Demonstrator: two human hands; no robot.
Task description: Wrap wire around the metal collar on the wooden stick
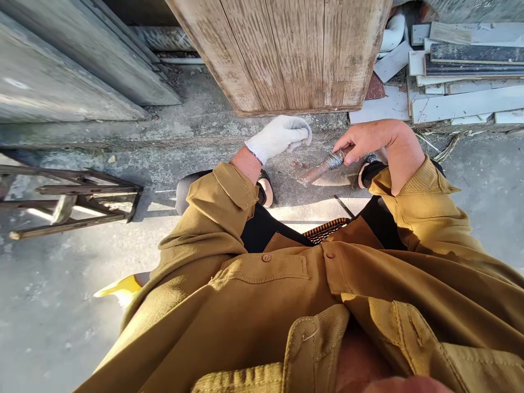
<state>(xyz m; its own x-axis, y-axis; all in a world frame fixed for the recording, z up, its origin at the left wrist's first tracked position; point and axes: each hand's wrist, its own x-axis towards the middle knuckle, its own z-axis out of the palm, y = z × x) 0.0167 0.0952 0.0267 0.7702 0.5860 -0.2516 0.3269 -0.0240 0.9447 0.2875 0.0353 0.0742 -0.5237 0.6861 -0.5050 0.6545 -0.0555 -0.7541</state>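
Note:
My left hand [282,137], in a white knitted glove, is closed on a thin strand of wire. The strand runs across to a brown stick [313,174], where silvery wire [334,160] is wound round the middle in a thick coil. My bare right hand [368,140] grips the far end of this stick, thumb and fingers around it. The stick slants down to the left, its free end over the concrete floor. Both hands are in front of my knees, with a gap between them.
A weathered wooden panel [286,54] stands just beyond my hands. Stacked boards [470,103] lie at the far right, grey slabs [61,71] lean at the far left. A wooden frame [82,196] is to the left, near something yellow [123,286] on the floor.

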